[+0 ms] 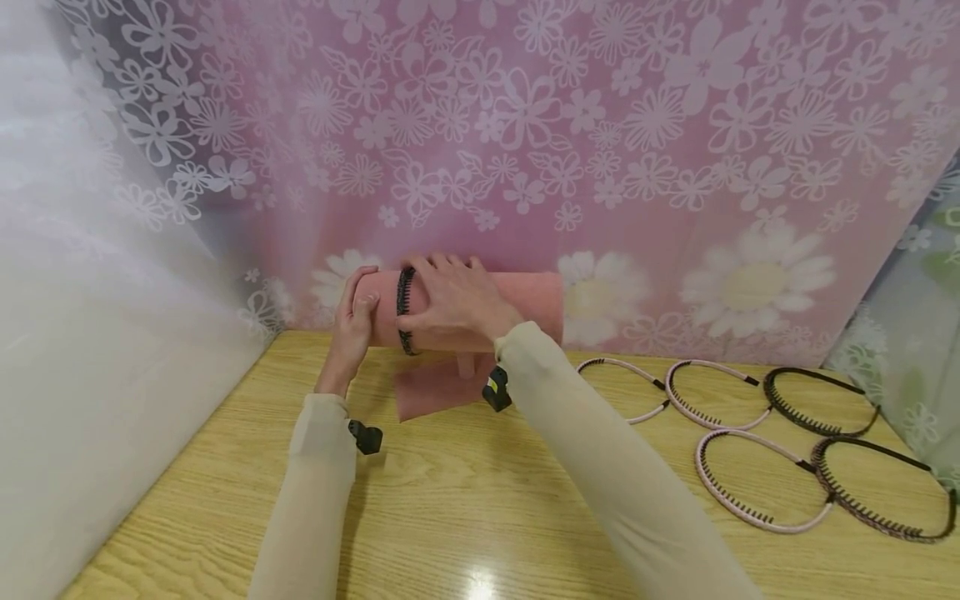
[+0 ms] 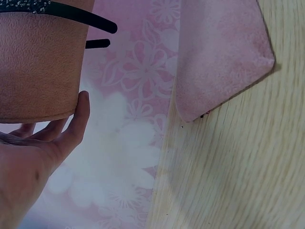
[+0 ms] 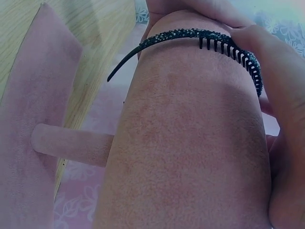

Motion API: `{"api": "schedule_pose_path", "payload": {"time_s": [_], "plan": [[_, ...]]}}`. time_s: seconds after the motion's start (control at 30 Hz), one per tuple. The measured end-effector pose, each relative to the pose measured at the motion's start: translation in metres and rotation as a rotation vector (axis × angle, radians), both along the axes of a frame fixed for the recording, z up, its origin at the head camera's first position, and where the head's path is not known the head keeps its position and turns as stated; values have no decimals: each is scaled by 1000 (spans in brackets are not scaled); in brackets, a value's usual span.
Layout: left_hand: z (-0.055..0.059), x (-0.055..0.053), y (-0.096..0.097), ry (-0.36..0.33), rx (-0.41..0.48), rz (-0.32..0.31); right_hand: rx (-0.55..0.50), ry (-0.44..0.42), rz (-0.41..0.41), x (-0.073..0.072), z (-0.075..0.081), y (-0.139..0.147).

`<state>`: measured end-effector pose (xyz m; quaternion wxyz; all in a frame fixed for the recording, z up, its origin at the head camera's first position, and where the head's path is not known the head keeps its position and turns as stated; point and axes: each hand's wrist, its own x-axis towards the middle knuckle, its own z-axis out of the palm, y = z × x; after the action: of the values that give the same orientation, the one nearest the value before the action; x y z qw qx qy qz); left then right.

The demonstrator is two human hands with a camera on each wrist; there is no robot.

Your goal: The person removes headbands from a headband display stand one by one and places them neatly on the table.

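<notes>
A pink velvety headband stand (image 1: 525, 300) has a thick horizontal roll on a short post above a flat base (image 1: 427, 390). Round the roll, near its left end, sits a black headband (image 1: 404, 300) with comb teeth and glittery stones; its two free tips show below the roll in the left wrist view. My left hand (image 1: 352, 325) grips the roll's left end, thumb in front and fingers behind. My right hand (image 1: 461, 296) reaches over the roll from the right, thumb and a fingertip on the headband (image 3: 190, 34). Its other fingers are partly hidden behind the roll.
On the wooden table (image 1: 450, 500) to the right lie several toothed headbands, among them a pale pink one (image 1: 708, 492), another pink one (image 1: 678, 396) and a dark one (image 1: 832, 492). A flowered pink curtain (image 1: 637, 167) hangs right behind the stand.
</notes>
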<state>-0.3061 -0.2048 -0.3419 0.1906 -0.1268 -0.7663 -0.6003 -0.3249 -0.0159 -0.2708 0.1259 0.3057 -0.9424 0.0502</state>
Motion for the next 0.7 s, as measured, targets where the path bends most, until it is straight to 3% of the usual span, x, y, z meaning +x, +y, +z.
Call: {"api": "schedule_pose_path", "payload": {"time_s": [0.7], "plan": [[-1,0,-1,-13,-9,11,38,5,-17,4,-1,-1]]}}
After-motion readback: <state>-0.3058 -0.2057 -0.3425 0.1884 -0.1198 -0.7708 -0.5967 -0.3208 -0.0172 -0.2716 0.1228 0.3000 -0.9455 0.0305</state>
